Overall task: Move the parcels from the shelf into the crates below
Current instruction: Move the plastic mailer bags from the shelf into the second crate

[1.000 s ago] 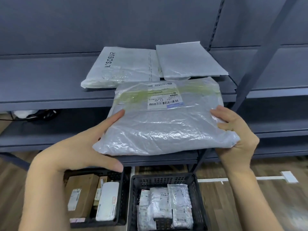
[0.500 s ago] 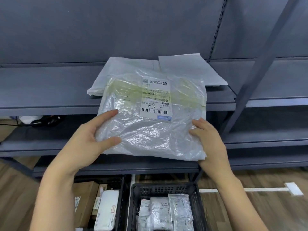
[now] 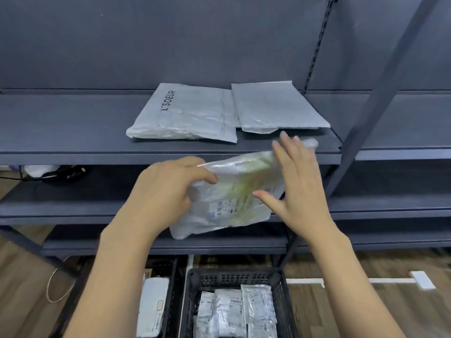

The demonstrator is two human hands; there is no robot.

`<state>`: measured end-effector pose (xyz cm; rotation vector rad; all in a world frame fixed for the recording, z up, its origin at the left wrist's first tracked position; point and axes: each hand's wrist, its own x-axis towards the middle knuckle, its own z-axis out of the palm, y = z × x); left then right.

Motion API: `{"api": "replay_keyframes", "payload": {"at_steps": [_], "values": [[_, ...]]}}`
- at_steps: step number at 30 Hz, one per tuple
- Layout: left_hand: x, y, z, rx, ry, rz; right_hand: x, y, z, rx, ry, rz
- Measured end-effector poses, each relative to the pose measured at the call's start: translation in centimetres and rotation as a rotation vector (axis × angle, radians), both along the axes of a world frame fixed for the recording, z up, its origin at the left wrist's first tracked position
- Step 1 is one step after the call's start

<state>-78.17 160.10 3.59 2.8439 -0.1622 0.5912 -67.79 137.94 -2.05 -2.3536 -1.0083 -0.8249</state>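
1. The left hand gripped the near-left end of a clear plastic parcel, fingers curled over its top edge.
2. The right hand lay flat against the right side of that parcel with fingers straight and spread, thumb stretched out across its face; it pressed rather than pinched.
3. The parcel was held in the air in front of the grey shelf, tilted, with its far-right end higher than the near-left end. A white barcode label showed on the side facing the camera.
4. It hung above a black crate on the floor, which already contained several small white parcels.
5. A second black crate stood just left of the first, with a white package inside.
6. Two more parcels lay flat on the shelf: a white bag printed "K'SOEUR" and, touching its right edge, a plain white mailer.
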Motion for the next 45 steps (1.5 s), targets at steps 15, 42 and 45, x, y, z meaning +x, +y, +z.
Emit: {"api": "replay_keyframes", "payload": {"at_steps": [15,42,45], "values": [[2.8,-0.4,-0.1,0.128,-0.371,0.06,-0.6,-1.4,0.8,-0.013,0.261,-0.048],[0.5,-0.8,-11.0,-0.562,-0.096,0.304,-1.1,-2.7,-2.9,0.455,0.684,-0.138],[0.3,-0.7,-11.3,-0.443,-0.157,0.276,-1.6,-2.1,-4.3,0.296,0.63,-0.131]]}}
